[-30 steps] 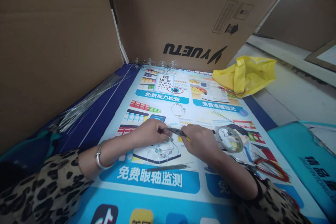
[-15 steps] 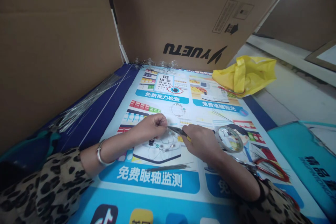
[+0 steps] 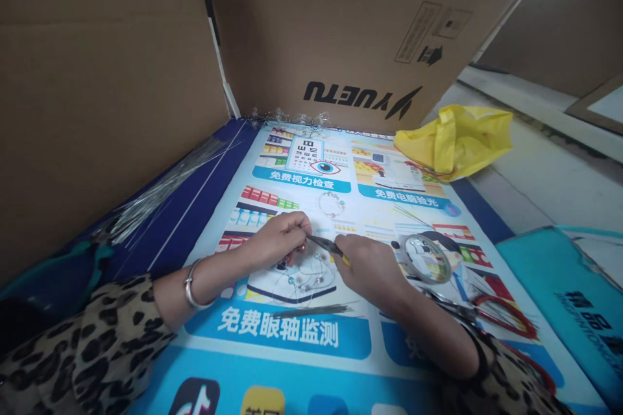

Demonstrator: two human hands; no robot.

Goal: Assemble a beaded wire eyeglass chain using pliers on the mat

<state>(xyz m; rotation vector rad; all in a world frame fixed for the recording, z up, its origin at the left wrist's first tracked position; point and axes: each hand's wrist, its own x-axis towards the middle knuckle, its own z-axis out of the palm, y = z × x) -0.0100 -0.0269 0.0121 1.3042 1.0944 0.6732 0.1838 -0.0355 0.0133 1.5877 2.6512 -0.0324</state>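
Observation:
My right hand [image 3: 367,266] is wrapped round the yellow handles of a pair of pliers [image 3: 327,244], whose dark jaws point left. The jaw tips meet the fingertips of my left hand [image 3: 287,237], which is closed in a pinch. Thin wire shows by those fingers; its pinched end is too small to make out. Below hangs or lies a beaded wire strand [image 3: 304,282] with clear and green beads; I cannot tell whether it joins the pinched wire. Beyond my hands lies a round beaded bracelet [image 3: 331,205].
Cut wires [image 3: 316,309] lie nearest me, and a wire bundle [image 3: 165,188] is at the left. To the right are a tape roll [image 3: 427,258], red-handled scissors [image 3: 506,314], a teal bag [image 3: 559,285] and a yellow bag [image 3: 452,142]. Cardboard [image 3: 360,26] stands behind.
My left hand has turned slightly, its fingers now tucked lower. The plier tips have shifted a little left against its fingertips, and the beaded strand below has moved.

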